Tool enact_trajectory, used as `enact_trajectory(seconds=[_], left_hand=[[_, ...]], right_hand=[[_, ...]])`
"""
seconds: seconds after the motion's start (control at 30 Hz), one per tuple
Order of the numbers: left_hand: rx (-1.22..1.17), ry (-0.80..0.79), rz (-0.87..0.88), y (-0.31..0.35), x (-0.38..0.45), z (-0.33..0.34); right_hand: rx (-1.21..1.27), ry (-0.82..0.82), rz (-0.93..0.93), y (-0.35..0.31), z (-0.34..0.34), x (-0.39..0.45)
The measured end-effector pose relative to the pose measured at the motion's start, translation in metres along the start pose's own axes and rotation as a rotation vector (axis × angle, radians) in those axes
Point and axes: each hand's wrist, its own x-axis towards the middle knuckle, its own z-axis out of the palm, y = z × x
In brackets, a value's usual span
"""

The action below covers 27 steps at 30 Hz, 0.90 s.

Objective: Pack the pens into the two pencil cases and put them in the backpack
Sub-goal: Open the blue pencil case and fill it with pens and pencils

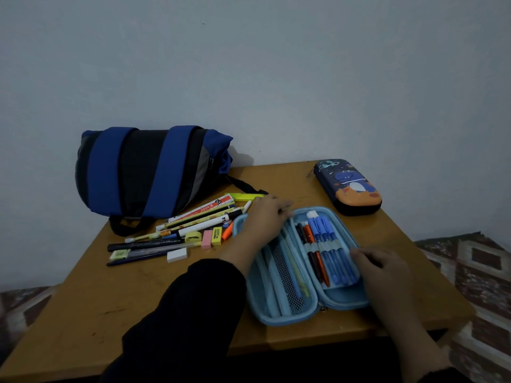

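A: Head view. What lies on the table (pixel 83 313)?

B: I see the open light blue case (pixel 301 272) near centre, both halves flat. Its right half holds blue, black and orange pens (pixel 326 244) under elastic loops; its left half has a mesh pocket. The dark case (pixel 349 186) lies shut, far right, well apart.

A: The hands?

B: My left hand (pixel 265 222) rests over the blue case's far left rim, fingers curled loosely; whether they grip anything I cannot tell. My right hand (pixel 378 264) lies at the right edge, fingertips touching the looped pens, not closed around one.

A: The rest?

B: Loose stationery (pixel 177 233), pens, ruler, erasers, lies left of the case. The backpack (pixel 143 172) lies on its side, far left, against the wall.
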Motion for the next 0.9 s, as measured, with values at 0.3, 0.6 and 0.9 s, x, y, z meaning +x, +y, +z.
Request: enact_trajectory(seconds=[0.3, 0.6, 0.9], left_hand=[[-0.040, 0.350, -0.168, -0.045, -0.064, -0.053], [0.282, 0.356, -0.237, -0.074, -0.104, -0.067], [0.335, 0.431, -0.264, -0.082, -0.115, -0.066]], right_hand=[[0.056, -0.010, 0.015, 0.000, 0.000, -0.002], [0.090, -0.019, 0.017, 0.000, 0.001, -0.002], [0.044, -0.042, 0.013, 0.006, 0.000, 0.000]])
